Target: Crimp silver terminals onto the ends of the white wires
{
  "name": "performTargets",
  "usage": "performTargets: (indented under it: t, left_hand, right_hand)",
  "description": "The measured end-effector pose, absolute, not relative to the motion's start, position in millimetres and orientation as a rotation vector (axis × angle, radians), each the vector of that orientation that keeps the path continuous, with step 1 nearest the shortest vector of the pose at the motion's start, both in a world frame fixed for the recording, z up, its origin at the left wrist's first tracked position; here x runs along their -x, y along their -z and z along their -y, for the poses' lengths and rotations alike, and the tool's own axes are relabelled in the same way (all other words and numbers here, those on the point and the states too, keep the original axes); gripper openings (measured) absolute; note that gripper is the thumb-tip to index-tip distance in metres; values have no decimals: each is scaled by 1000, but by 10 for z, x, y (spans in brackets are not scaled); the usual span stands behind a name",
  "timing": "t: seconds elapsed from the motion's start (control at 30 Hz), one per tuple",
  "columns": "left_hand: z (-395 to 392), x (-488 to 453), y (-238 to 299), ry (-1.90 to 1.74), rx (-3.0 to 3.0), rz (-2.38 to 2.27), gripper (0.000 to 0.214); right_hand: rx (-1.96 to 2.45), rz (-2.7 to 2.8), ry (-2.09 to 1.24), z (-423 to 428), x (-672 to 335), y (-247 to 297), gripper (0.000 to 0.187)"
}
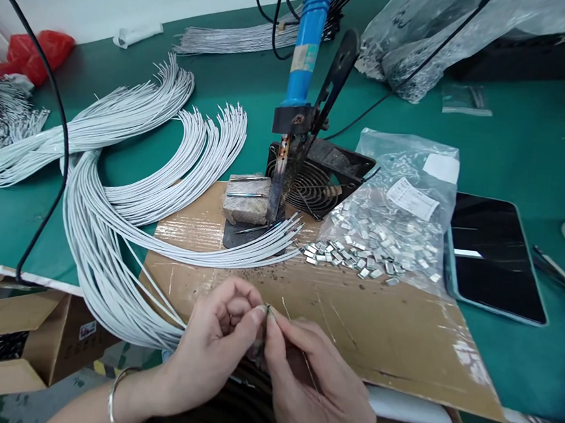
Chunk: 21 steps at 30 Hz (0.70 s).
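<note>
- Left hand [216,337] and right hand [321,377] pinch a tiny piece [268,307] between closed fingers [254,317], apparently aligning it.
- Next move likely calls for a steady hold.

No text legible. Printed label [413,198] on clear plastic bag [382,151]: lines too small to read. Paler label [441,167], same bag: unreadable. Sticker [88,330] on cardboard box [50,336], lower left: print too blurred.
</note>
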<state>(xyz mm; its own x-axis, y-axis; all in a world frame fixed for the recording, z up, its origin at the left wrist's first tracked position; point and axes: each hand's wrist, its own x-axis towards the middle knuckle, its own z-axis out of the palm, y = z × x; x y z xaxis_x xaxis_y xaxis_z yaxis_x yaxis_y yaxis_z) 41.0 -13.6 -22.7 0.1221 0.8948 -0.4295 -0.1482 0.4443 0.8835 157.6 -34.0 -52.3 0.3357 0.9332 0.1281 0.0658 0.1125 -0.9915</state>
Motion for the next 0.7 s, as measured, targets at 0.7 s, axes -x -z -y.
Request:
performTargets:
  t: [0.7]
  left_hand:
    - [-58,-423,220,-1023,-886,-1330,22]
  right_hand:
    - [1231,999,-1342,-35,-1893,430,13]
